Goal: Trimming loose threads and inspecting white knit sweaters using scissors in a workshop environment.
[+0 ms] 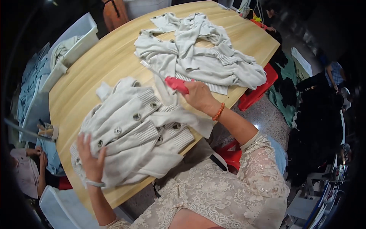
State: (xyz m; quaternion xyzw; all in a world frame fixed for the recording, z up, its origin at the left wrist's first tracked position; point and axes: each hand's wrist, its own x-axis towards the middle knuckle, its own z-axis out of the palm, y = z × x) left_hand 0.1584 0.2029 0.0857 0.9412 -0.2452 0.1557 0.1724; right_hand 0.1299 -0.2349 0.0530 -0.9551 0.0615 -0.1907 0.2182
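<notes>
A pale grey-white knitted cardigan [110, 114] with dark round buttons and ribbed edges lies bunched at the near side of the wooden table [87, 76]. My left hand [90, 158] rests at its left part, fingers spread, holding nothing. My right hand [200, 97], an orange bead bracelet at the wrist, is closed round a pinkish-red object [176, 84], slightly blurred; its exact kind is unclear. That hand is above the near cardigan's upper right, close to more pale knitwear [198, 76] of the same kind, heaped farther back on the table.
White bins [82, 40] with folded clothes stand along the left edge, near a small cup of tools [49, 131]. A red stool [259, 86] is by the right edge. Dark and green garments [286, 84] lie beyond it. Another person's hands [41, 154] show at far left.
</notes>
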